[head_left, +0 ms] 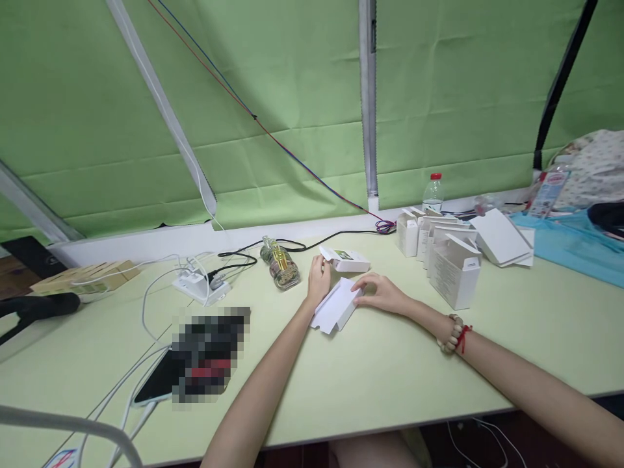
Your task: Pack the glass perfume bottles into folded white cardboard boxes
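Note:
A white cardboard box [335,304] lies on the pale table in front of me, with a flap standing out at its near end. The thumb and fingers of my right hand [383,294] grip its right edge. At the box's far left corner is my left hand [319,279], fingers bent and closed; its fingertips are partly hidden. Just behind lies a second white box [351,261] with a raised flap and a small green picture on top, close to my left fingertips. A beaded bracelet [451,333] circles my right wrist.
Several upright white boxes [453,272] stand to the right, beside flat white cartons [502,237]. Behind them is a red-capped bottle [433,193]. A clear jar [284,272], a power strip [202,286] with cables, and a phone [155,380] are on the left. Blue plastic [580,250] covers the far right.

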Available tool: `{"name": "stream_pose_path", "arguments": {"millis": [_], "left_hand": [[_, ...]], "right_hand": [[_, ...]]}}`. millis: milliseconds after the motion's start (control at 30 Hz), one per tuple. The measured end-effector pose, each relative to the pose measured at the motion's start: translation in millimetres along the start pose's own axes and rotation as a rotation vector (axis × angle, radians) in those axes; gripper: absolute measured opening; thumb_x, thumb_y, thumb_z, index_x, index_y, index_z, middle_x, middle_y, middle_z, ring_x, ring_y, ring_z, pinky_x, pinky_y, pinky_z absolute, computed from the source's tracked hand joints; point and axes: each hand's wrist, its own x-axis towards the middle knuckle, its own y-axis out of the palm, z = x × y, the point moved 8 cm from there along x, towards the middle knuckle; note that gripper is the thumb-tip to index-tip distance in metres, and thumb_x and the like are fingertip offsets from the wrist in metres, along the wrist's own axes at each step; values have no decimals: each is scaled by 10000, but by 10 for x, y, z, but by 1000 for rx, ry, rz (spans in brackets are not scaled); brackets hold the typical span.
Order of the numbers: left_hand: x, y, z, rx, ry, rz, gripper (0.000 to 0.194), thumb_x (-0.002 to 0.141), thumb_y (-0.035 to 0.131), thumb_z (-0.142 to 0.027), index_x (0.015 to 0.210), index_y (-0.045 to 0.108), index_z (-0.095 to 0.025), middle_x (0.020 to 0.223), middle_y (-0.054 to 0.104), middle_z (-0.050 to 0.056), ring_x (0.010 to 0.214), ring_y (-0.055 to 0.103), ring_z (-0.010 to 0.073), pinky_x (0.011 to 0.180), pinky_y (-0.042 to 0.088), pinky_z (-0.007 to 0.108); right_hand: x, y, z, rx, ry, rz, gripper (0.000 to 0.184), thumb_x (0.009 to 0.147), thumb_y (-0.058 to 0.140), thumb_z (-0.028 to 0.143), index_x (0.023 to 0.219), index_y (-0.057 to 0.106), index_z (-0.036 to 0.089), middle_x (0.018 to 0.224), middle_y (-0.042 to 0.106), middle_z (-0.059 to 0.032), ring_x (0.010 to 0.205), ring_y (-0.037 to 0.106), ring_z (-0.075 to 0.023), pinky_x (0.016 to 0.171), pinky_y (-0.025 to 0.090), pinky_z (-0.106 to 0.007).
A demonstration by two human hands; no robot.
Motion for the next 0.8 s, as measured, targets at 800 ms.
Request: {"name": "stream_pose_path", "arguments": {"millis": [800], "left_hand": [[-172,116,-419,233,352,171,278,850,432,-399,994,528,-183,953,545,67,786,544,146,637,461,257]], "right_hand": [[-50,-163,-474,779,558,-332,221,732,635,407,854,594,228,799,608,-6,683,574,-108,476,528,-173]]}}
